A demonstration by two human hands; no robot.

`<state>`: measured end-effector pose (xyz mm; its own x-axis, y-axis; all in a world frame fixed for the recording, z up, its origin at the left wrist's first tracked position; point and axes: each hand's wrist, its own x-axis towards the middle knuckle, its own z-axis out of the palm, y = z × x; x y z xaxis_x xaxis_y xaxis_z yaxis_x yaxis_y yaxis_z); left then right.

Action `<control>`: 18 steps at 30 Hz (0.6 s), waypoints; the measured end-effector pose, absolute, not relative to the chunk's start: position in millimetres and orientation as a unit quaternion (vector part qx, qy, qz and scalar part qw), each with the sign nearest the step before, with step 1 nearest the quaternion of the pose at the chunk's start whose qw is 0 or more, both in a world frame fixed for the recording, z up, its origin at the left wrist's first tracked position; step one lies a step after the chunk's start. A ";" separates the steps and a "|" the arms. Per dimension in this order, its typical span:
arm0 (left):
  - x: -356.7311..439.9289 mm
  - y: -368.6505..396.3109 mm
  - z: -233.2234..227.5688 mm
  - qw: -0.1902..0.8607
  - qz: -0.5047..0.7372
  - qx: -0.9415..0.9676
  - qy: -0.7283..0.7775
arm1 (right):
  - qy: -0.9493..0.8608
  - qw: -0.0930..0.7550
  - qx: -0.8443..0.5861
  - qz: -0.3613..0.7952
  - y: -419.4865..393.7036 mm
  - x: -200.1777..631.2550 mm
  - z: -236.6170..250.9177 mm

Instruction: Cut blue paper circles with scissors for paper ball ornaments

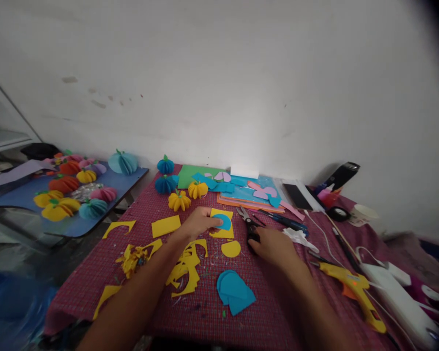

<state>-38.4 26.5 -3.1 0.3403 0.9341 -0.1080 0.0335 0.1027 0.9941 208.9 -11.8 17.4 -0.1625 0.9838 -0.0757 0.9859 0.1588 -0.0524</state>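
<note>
Pinning a blue paper circle (224, 222) onto a yellow square (222, 224) with left hand (201, 222) fingertips mid-table, far from any edge, right hand (272, 243) closing over black-handled scissors (249, 225) alongside, bare cloth (205, 312) nearer the body.

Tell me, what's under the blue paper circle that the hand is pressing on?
A yellow paper square lies under the blue circle, on the red cloth. The left hand pins the circle down. The part of the square beneath the circle and fingers is covered.
</note>
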 end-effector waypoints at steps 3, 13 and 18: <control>-35.2 23.2 0.1 0.598 0.359 0.569 0.436 | 0.754 0.038 0.655 -0.044 -17.8 206.8 24.5; -30.6 20.5 -4.4 0.595 0.337 0.593 0.425 | 0.713 -0.044 0.698 -0.055 -12.1 219.2 28.2; -28.5 14.6 -0.4 0.566 0.308 0.650 0.402 | 0.751 -0.337 0.534 -0.191 -18.3 203.2 28.0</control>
<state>-28.5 14.6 -0.4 0.4867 0.8718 -0.0553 0.1753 -0.0355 0.9839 203.2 -18.3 28.0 -0.2022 0.9318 0.3013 0.6745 0.3556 -0.6470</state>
